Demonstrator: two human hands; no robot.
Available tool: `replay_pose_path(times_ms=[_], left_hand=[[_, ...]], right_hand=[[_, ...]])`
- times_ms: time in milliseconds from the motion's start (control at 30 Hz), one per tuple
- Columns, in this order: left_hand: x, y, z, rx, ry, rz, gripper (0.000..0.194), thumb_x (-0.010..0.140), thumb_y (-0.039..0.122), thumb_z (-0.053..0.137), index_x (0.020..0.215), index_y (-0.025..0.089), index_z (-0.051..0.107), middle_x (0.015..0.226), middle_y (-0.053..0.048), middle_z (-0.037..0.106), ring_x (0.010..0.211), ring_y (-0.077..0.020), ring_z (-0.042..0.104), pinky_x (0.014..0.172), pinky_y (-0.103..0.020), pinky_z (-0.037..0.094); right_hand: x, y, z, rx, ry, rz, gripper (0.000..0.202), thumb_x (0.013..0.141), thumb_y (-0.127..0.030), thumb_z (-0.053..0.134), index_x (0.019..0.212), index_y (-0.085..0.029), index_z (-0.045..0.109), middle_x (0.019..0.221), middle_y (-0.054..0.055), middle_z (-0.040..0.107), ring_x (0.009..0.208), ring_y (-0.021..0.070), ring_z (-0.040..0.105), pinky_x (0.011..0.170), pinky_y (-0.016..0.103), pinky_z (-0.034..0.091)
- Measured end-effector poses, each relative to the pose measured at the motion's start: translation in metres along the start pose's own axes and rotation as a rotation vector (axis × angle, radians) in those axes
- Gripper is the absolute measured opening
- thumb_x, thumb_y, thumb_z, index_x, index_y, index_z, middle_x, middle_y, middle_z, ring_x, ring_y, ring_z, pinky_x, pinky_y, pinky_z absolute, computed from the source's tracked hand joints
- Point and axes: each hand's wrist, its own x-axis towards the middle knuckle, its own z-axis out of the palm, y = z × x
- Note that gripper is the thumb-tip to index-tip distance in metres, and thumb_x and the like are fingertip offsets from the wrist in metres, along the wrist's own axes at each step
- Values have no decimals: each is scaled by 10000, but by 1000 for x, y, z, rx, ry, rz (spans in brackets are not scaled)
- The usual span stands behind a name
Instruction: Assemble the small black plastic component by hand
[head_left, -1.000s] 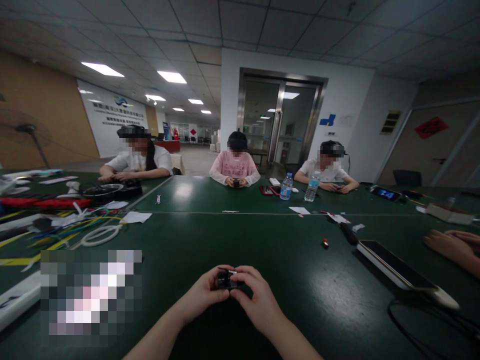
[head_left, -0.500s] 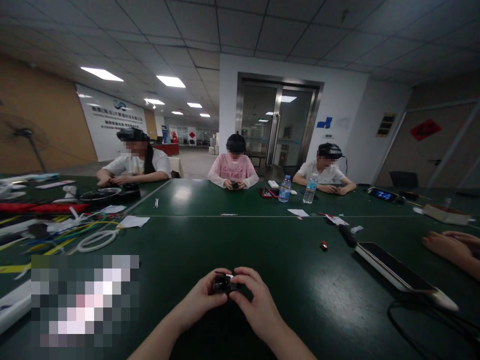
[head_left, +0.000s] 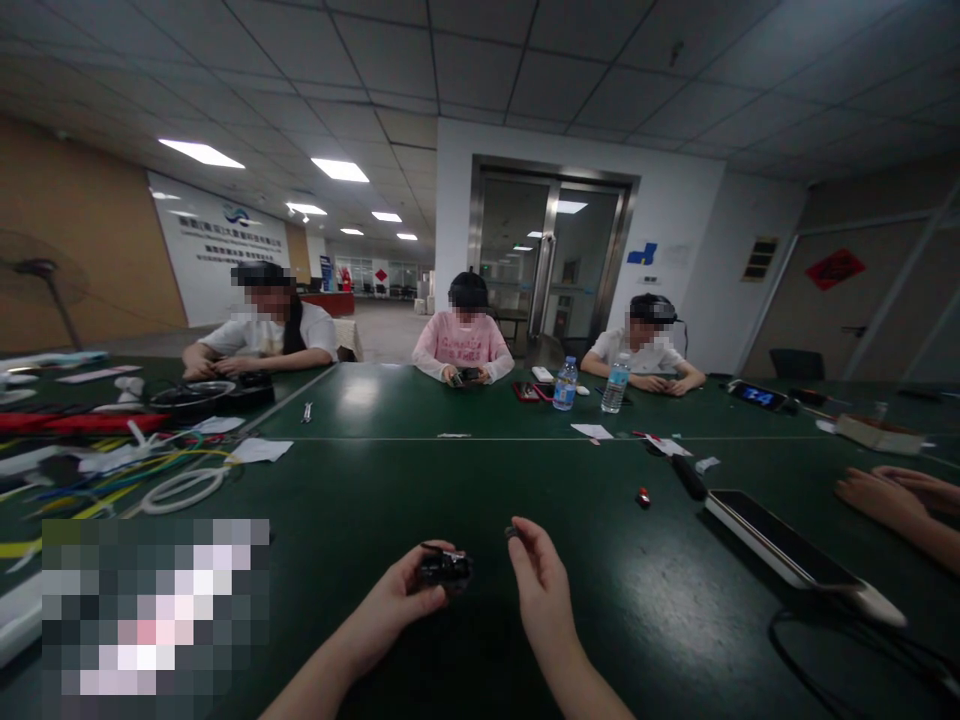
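My left hand (head_left: 396,604) is closed around a small glossy black object (head_left: 448,569), held above the dark green table (head_left: 645,620); its exact kind cannot be made out. A thin dark edge sticks up at the object's upper left. To its right, apart from it, my right hand (head_left: 543,578) pinches a tiny dark piece (head_left: 512,533) between thumb and fingertips. The piece is too small to name.
Cables and a white coil (head_left: 184,490) lie at left. A small red item (head_left: 643,497) and a black-topped flat device (head_left: 787,540) are at right. Two water bottles (head_left: 565,384) stand farther back. Several people sit around; another person's hands (head_left: 892,495) rest at right.
My right hand has moved off to the right, away from the black object, with a tiny dark piece in its fingertips. My left hand keeps hold of the object, now more exposed.
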Motion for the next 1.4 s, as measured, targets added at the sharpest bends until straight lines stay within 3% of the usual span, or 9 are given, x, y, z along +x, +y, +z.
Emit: replay_pose_path(times_ms=[233,600,933,1200,1400], left_hand=[[1,-2,-1,-41,9,-3,431,703,238,673,1105,232,515,1121,-86,617,969,-245,584,845,-372,414],[0,-3,-1,-66,28,-20,445,711,223,661,1127,221,504,1096,-92,616,948,-255,588,842,-395,402],[-1,0,4,-59,46,-7,437,695,227,671,1103,220,514,1013,-69,636,856,-221,596,821,-389,417],[3,-3,1,-27,2,8,469,655,278,715,1078,232,519,978,-41,628,834,-201,585,822,-371,416],[4,-3,2,-34,-19,29,453,643,295,721,1054,236,542,997,-42,614,899,-224,573,856,-389,408]], right_hand=[[9,12,-8,35,192,111,385,787,-424,482,1116,-233,540,1092,47,607,971,218,581,830,352,461],[10,18,-8,12,195,115,386,808,-410,462,1141,-222,514,1132,53,583,1023,217,556,869,350,434],[4,10,-1,16,100,6,373,793,-384,517,1122,-209,507,1122,74,594,1052,217,552,848,339,471],[-9,-12,7,-96,-114,-42,299,759,-329,571,1026,-198,600,1000,58,648,948,220,588,868,370,447],[-16,-22,13,-153,-282,-139,217,743,-237,586,951,-246,643,1015,45,620,1010,220,553,915,388,421]])
